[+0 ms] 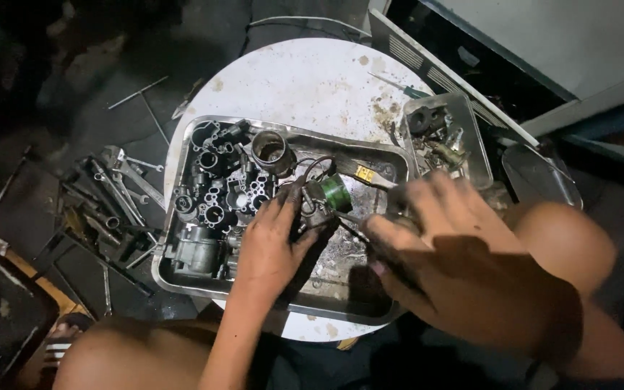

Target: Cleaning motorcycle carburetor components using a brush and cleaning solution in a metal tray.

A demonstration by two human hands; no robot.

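My left hand (272, 245) rests inside a metal tray (348, 307), its fingers gripping a small metal engine part with a green round piece (334, 193) and a thin wire loop. My right hand (435, 245) is blurred and sits just right of that part, closed around a thin dark tool (348, 222) whose tip touches it. Dark cast engine parts (214, 195) and a metal cylinder (272, 150) fill the tray's left half.
The tray lies on a stained white round table (305, 79). A smaller metal tray (464, 123) with small parts stands at the right. Several wrenches (120, 184) lie on the dark floor at the left. My knees are at the bottom and right.
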